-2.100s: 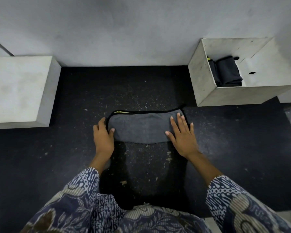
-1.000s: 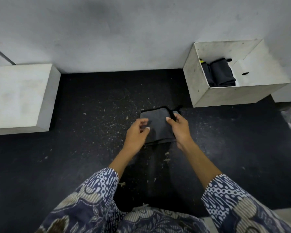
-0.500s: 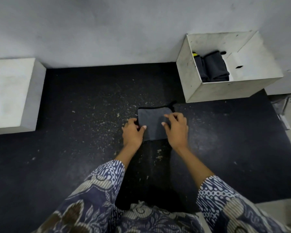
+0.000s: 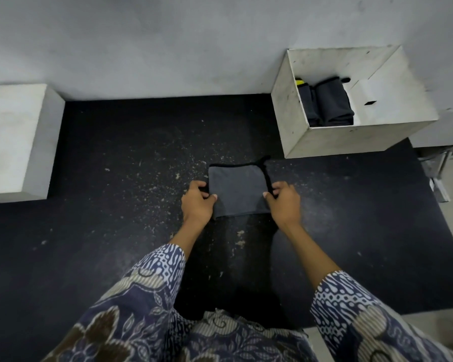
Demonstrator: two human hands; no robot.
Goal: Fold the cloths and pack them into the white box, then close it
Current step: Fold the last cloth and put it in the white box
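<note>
Head view: the folded grey cloth (image 4: 238,190) lies flat on the black mat (image 4: 115,231), held between the two hands. The left hand (image 4: 198,203) pinches the cloth's left edge, thumb on top and fingers curled at the border; the right hand (image 4: 284,205) pinches the right edge likewise, just beside the black piping (image 4: 266,176) that runs away from the thumb. Both grips are closed on the cloth. The white box (image 4: 351,138) stands open beyond and to the right of the right-hand grip, near but apart from the cloth, with two dark folded cloths (image 4: 327,105) already inside. The cloth appears light, soft and limp; it is judged likely to sag or unfold if lifted from one edge only. Recommended hold: both side edges at once, pinching through all layers, or one hand beneath the stack. Free space remains in the box to the right of the packed cloths.
</note>
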